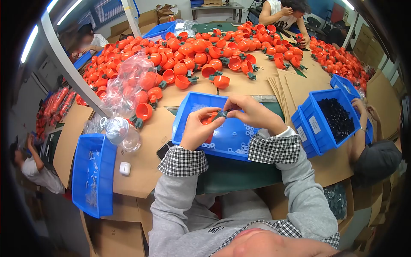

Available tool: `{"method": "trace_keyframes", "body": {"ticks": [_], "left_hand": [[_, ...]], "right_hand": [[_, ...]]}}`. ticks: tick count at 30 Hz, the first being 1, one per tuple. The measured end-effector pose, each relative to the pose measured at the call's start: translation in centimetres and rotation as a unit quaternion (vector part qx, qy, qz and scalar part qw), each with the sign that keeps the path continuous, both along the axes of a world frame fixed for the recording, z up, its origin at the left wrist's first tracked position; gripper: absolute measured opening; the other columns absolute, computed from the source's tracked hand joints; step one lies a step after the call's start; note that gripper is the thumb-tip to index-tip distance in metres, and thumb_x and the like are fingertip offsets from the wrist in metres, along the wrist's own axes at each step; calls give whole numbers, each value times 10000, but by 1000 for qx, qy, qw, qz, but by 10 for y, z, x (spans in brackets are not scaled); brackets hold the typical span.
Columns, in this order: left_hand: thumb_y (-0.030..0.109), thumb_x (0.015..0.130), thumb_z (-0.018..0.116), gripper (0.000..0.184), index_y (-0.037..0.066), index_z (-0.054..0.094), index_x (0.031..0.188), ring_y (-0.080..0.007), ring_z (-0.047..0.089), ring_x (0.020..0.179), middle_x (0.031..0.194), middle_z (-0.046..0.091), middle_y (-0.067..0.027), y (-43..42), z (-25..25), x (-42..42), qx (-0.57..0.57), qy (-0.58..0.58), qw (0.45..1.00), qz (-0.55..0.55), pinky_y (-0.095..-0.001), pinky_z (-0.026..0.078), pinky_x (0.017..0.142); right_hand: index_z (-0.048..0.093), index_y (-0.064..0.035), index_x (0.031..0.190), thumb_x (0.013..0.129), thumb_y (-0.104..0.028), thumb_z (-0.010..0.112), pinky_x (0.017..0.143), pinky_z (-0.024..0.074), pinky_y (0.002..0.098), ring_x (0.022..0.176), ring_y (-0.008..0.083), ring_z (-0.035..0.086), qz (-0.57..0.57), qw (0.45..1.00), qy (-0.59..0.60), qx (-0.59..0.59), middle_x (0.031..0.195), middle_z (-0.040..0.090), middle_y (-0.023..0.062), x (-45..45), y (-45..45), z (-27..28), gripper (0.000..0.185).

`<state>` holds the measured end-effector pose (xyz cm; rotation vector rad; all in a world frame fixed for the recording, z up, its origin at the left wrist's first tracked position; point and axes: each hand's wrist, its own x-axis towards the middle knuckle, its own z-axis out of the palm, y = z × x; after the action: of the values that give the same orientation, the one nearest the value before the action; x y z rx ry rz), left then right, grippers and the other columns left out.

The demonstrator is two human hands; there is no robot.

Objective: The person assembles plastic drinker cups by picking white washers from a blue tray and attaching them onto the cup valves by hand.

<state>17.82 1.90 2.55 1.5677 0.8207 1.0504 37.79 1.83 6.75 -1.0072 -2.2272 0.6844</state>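
My left hand point(199, 129) is closed around a small orange cup point(209, 121), mostly covered by the fingers. The cup's dark green fitting point(221, 115) points toward my right hand point(252, 112). My right thumb and fingertips pinch at the end of that fitting; whether a small part sits between them is hidden. Both hands are above a blue bin point(231, 139) with many small translucent white rings point(245, 145) scattered on its floor.
Behind the bin lies a large heap of orange cups point(188, 51). Stacked blue bins point(327, 118) with black parts stand right. A water bottle point(123, 133), white earphone case point(125, 168), phone point(165, 150) and long blue bin point(94, 175) lie left. Other people sit around the table.
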Motion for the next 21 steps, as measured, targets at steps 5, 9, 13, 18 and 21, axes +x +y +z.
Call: {"method": "trace_keyframes", "body": {"ticks": [5, 9, 13, 18, 21], "left_hand": [[214, 760, 720, 372, -29, 623, 1025, -94, 598, 721, 819, 652, -77, 1, -1, 0, 9, 14, 1000, -1, -215, 479, 641], [205, 762, 718, 362, -28, 625, 1023, -94, 600, 720, 814, 653, -77, 0, 1, 0, 4, 15, 1000, -1, -216, 480, 640], [195, 763, 715, 353, -28, 626, 1022, -96, 602, 718, 814, 653, -76, 0, 2, 0, 4, 5, 1000, -2, -217, 481, 642], [162, 765, 714, 346, -24, 618, 1040, -82, 589, 725, 823, 647, -60, -1, 3, 0, 20, 20, 1000, 4, -207, 474, 653], [129, 758, 721, 346, -15, 613, 1053, -69, 575, 739, 837, 639, -42, -4, 5, 1, 49, 35, 998, 13, -201, 469, 668]], "right_hand": [[552, 20, 890, 787, -4, 614, 666, 482, 290, 737, 169, 604, -8, 1000, 15, -27, 784, 605, 97, -3, -5, 2, 123], [576, 19, 919, 777, -13, 632, 661, 484, 294, 726, 175, 612, -15, 999, 28, -9, 802, 617, 104, -2, -4, 1, 156], [607, 17, 926, 766, -21, 649, 653, 482, 282, 717, 170, 611, -25, 998, 56, -3, 795, 628, 103, -4, -6, 4, 170], [632, 22, 917, 759, -28, 660, 628, 475, 254, 693, 147, 607, -31, 999, 27, -8, 732, 636, 81, -3, -6, 7, 168], [632, 36, 914, 776, -44, 658, 601, 474, 245, 662, 119, 596, -34, 992, 76, -93, 737, 640, 74, 0, -5, 3, 162]]}}
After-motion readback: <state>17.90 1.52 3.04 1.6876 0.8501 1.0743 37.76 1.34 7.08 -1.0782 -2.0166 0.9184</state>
